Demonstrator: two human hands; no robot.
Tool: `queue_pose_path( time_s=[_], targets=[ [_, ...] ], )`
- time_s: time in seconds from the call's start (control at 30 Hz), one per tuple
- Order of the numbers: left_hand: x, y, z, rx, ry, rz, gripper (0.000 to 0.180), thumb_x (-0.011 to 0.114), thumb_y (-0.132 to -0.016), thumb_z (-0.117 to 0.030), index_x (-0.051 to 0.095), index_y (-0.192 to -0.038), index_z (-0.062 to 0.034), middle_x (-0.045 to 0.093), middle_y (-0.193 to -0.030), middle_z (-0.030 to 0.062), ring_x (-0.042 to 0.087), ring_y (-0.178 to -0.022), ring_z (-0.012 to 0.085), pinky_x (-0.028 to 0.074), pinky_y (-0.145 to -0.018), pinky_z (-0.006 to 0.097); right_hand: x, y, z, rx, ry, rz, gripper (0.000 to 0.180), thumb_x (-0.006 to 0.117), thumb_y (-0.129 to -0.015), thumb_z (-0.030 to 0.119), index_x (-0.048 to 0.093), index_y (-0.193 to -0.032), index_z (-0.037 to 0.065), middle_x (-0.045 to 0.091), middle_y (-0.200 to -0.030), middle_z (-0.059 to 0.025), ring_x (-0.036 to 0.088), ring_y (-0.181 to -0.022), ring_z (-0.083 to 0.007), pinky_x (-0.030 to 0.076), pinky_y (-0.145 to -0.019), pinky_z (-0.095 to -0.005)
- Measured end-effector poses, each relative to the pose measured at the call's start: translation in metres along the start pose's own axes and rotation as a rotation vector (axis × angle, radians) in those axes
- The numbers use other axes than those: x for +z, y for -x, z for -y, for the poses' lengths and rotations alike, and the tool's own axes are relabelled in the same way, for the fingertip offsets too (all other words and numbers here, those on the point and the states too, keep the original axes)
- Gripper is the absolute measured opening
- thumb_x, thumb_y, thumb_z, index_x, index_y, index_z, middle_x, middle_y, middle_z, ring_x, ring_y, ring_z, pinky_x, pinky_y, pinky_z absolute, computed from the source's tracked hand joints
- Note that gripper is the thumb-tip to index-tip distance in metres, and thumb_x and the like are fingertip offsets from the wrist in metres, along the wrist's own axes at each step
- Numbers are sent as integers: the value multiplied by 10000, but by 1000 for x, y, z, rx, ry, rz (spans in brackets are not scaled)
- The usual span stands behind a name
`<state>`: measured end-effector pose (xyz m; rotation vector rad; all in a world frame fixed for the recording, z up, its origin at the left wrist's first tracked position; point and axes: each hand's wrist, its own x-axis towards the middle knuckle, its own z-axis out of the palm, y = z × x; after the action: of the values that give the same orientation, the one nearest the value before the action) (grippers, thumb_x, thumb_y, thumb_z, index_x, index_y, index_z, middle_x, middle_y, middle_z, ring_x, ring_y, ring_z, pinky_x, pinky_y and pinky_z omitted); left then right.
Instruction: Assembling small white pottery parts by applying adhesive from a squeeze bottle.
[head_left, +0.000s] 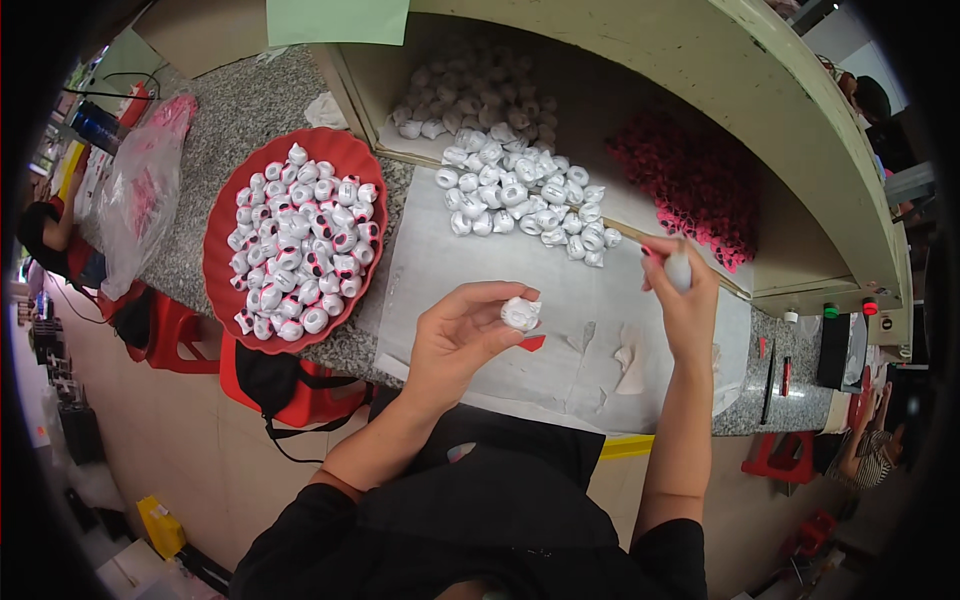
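Holding a small white figurine (520, 313) in its fingertips, the left hand (462, 335) is above the white sheet (560, 350). The right hand (685, 300) grips a small brush-like tool (678, 268). A red tray (222, 235) of painted figurines lies left; an unpainted white pile (520, 195) and a red pile (690, 180) lie behind.
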<state>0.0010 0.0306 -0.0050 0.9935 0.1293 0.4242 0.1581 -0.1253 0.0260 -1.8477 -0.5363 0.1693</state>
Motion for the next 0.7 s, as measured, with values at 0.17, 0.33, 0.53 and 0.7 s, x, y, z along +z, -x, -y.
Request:
queue_pose_path(
  time_s=[0.17,0.33,0.53,0.7],
  targets=[
    [8,3,2,-24,44,70,320,539,-724,52,457,-1032,29,523,-1017,155,526,-921,195,421,-805,303,16,61,13,110,-236,-26,110,586,-650,-72,536,-739,-32,533,-726,-86,495,-592,-111,409,-523,-213],
    [13,10,2,-28,34,92,319,546,-727,39,456,-1032,29,520,-1025,159,522,-934,200,412,-816,303,27,84,17,88,-476,84,122,567,-636,-108,507,-724,-48,535,-716,-134,535,-595,-178,472,-552,-277],
    [15,16,7,57,-45,162,311,536,-740,52,469,-1042,26,494,-1066,135,492,-953,159,409,-800,261,30,94,22,55,-541,123,112,574,-643,-90,498,-713,-44,531,-711,-152,543,-590,-196,491,-549,-296],
    [15,17,10,234,-325,189,293,546,-706,82,496,-989,27,496,-1037,181,502,-957,236,425,-793,320,32,96,30,182,-726,107,111,580,-657,-60,488,-715,-37,522,-717,-154,546,-585,-195,486,-541,-282]
  ],
)
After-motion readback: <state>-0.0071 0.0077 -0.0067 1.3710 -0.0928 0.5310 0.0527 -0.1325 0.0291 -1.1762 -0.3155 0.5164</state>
